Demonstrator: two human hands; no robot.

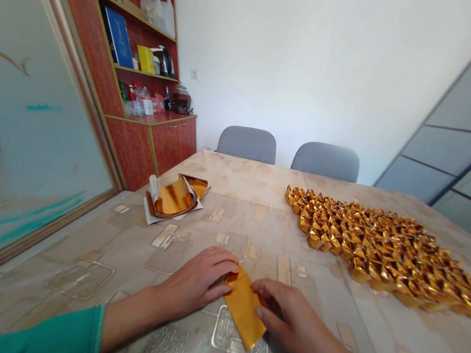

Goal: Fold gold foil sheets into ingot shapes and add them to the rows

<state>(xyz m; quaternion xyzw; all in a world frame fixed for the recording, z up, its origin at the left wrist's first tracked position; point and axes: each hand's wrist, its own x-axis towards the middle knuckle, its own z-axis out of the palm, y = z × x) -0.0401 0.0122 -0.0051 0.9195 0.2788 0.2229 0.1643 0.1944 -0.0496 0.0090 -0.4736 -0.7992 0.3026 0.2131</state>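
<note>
A folded strip of gold paper (244, 311) lies on the table (131, 244) right in front of me. My left hand (200, 279) presses down on its upper left end, fingers curled over the edge. My right hand (287, 313) rests against its right side, fingertips pinching the fold. Both hands touch the paper and hold it flat against the patterned tablecloth.
A stack of gold foil sheets (176, 197) lies at the left of the table. Several rows of folded gold paper ingots (382, 248) cover the right side. Two grey chairs (291, 152) stand at the far edge. A red wooden cabinet (143, 83) is at the left.
</note>
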